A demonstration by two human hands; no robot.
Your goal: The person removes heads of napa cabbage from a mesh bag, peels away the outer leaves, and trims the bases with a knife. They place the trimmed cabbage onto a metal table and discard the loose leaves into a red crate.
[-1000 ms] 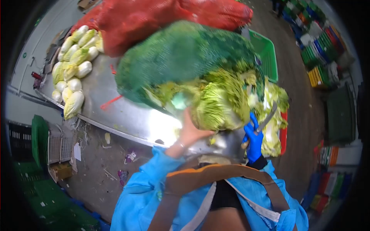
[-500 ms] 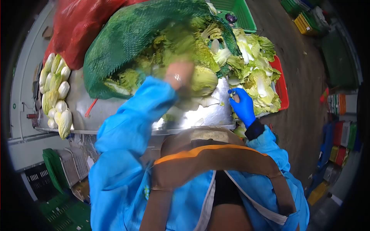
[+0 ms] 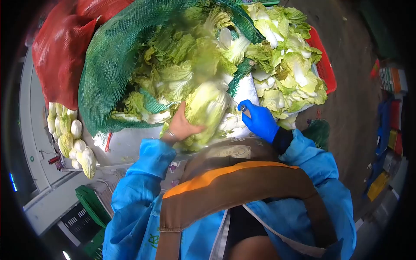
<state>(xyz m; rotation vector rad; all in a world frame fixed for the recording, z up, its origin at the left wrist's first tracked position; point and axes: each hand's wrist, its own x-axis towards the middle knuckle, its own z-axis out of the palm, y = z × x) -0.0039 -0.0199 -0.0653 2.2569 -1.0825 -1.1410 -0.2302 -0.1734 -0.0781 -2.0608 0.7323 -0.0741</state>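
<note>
A napa cabbage (image 3: 208,108) lies on the metal table in front of me, its leaves pale yellow-green. My left hand (image 3: 184,125), bare, grips its left side, with thumb and fingers spread around the leaves. To the right of the cabbage, my right hand (image 3: 260,121) in a blue glove is closed on a small knife (image 3: 241,107); only its metal part near the fingertips shows, close to the cabbage's base. Behind the cabbage, a green mesh sack (image 3: 108,65) lies open with many leafy cabbages (image 3: 173,52) in it.
Loose cabbage leaves (image 3: 299,73) heap over a red crate (image 3: 323,65) at the right. Small trimmed cabbage heads (image 3: 76,130) are stacked at the table's left end, below a red sack (image 3: 65,56). A red strip (image 3: 108,141) lies on the table (image 3: 132,145).
My left hand has come back from the sack, where it was blurred, and now rests on a cabbage nearer me. My right hand has shifted left toward it. The view has tilted.
</note>
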